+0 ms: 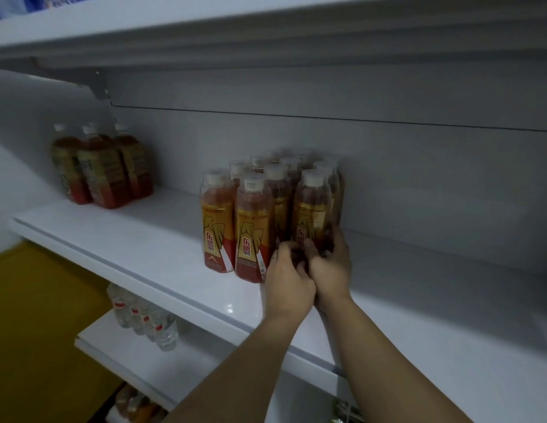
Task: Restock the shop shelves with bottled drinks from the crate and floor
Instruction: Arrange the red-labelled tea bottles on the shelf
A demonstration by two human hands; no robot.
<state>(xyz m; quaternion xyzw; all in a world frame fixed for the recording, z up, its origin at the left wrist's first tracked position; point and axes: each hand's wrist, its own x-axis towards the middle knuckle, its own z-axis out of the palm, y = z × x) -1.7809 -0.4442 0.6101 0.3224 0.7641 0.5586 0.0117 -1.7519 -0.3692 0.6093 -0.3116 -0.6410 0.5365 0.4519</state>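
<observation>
Several amber drink bottles with white caps and gold-red labels stand in a tight cluster (254,227) on the white middle shelf (138,248). Both hands wrap the base of the front right bottle (312,209), which stands upright on the shelf. My left hand (289,279) curls round its lower left side and my right hand (330,267) grips its lower right side. The bottle's bottom is hidden behind my fingers.
A second group of similar bottles (98,169) stands at the shelf's far left. Clear water bottles (144,319) lie on the lower shelf (138,361). More bottles (135,404) show below that. An upper shelf (266,35) overhangs. Yellow floor (37,315) is at left.
</observation>
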